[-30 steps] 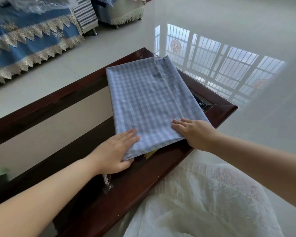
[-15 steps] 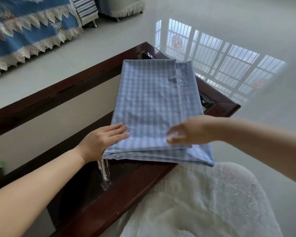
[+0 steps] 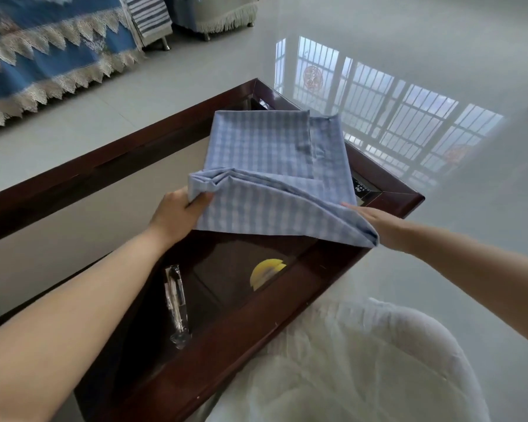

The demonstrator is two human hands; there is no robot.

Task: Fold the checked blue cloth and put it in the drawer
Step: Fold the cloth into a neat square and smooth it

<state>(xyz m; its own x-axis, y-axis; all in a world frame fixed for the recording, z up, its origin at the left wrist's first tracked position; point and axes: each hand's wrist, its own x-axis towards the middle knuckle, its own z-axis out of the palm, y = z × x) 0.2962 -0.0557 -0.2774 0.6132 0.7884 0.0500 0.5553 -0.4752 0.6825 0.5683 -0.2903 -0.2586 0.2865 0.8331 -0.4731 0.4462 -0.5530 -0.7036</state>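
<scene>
The checked blue cloth (image 3: 265,166) lies folded on the far right end of a dark wooden table with a glass top (image 3: 387,196). Its near edge is lifted off the glass and bent back over the rest. My left hand (image 3: 177,213) grips the raised near-left corner, thumb on the fabric. My right hand (image 3: 375,219) is under the raised near-right corner, fingers straight beneath the cloth and mostly hidden by it. No drawer shows in this view.
Under the glass lie a yellow object (image 3: 265,274) and a clear plastic packet (image 3: 176,303). White fabric (image 3: 348,360) covers my lap at the near edge. A blue lace-trimmed sofa cover (image 3: 43,56) stands at the far left on a glossy tiled floor (image 3: 409,56).
Both hands lay flat on the cloth's near edge a second ago. They have since lifted that edge off the glass and carried it away from me, uncovering the yellow object.
</scene>
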